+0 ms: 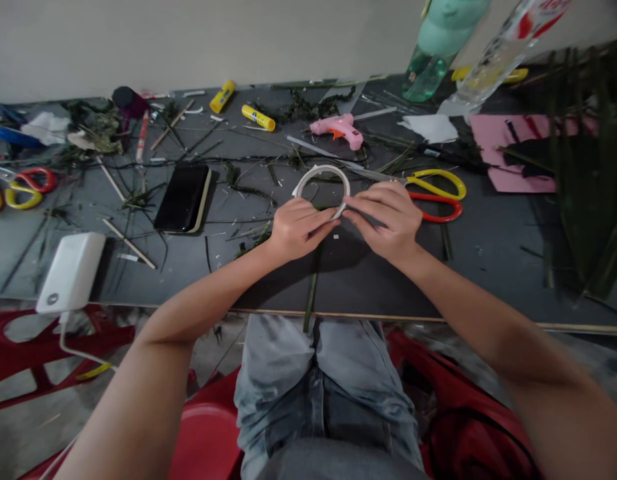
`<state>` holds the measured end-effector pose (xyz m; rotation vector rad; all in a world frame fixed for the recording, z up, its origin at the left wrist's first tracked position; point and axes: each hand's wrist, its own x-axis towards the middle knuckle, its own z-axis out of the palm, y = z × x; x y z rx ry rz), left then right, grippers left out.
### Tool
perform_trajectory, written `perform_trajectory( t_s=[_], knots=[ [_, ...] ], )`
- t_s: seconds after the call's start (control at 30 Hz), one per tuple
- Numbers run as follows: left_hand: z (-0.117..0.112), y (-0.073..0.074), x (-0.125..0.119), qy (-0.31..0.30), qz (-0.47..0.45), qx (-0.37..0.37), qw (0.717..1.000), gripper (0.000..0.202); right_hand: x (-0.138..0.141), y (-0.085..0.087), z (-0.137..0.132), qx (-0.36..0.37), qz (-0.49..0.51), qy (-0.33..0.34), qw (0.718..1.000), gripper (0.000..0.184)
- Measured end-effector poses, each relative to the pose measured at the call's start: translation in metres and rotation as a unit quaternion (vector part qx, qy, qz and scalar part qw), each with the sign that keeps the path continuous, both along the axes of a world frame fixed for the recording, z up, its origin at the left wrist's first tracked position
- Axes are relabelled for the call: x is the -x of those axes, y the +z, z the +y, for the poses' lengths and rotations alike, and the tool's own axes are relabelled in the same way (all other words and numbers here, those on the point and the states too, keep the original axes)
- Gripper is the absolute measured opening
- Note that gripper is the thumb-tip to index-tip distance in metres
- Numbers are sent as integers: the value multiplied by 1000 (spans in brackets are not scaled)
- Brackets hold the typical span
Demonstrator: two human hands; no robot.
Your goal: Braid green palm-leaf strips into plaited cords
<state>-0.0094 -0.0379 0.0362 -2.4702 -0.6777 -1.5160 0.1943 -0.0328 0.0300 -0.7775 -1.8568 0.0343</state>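
Note:
A thin white ring, which looks like a roll of tape, is raised a little over the table in front of me. My left hand pinches its lower side, fingers curled. My right hand closes thumb and fingertips on the ring's lower right edge, close to the left fingertips. Whether a loose tape end is between them I cannot make out. Below the left hand, a green leaf strip runs over the table's front edge. Scissors with yellow and red handles lie just beyond my right hand.
A pink glue gun, yellow glue sticks and leaf scraps lie toward the back. A phone and white power bank are at left. Bottles, pink paper and large leaves occupy the right.

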Motion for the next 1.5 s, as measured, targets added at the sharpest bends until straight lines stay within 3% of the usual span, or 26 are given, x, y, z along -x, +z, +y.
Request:
perform_trajectory(
  t_s=[0.13,0.43,0.6,0.73,0.83,0.97,1.03,1.1,1.37,1.5],
  knots=[
    [-3,-1,-1,46,24,-1,999,9,2,4,-3,-26,7,-18,999,8],
    [-5,2,-4,166,41,-65,983,24,7,5,-6,18,-35,11,999,11],
    [-8,1,-7,193,51,-45,979,21,10,3,-6,11,-57,8,998,8],
    [-7,-5,-4,193,89,-80,974,15,12,6,-5,104,-9,48,993,17],
    [-4,-12,3,176,101,-112,973,15,13,4,-7,228,46,111,966,24],
    [1,-18,14,88,110,-29,990,24,18,-4,-14,318,121,152,928,30],
    [4,-18,19,50,116,11,992,26,22,-5,-17,299,136,157,931,29],
    [6,-16,21,38,121,7,992,26,25,-6,-19,264,145,161,940,26],
    [9,-3,19,62,118,-5,991,20,32,-7,-17,258,140,148,944,29],
    [8,2,13,99,114,-21,988,19,26,1,-12,146,93,76,982,21]
  ],
)
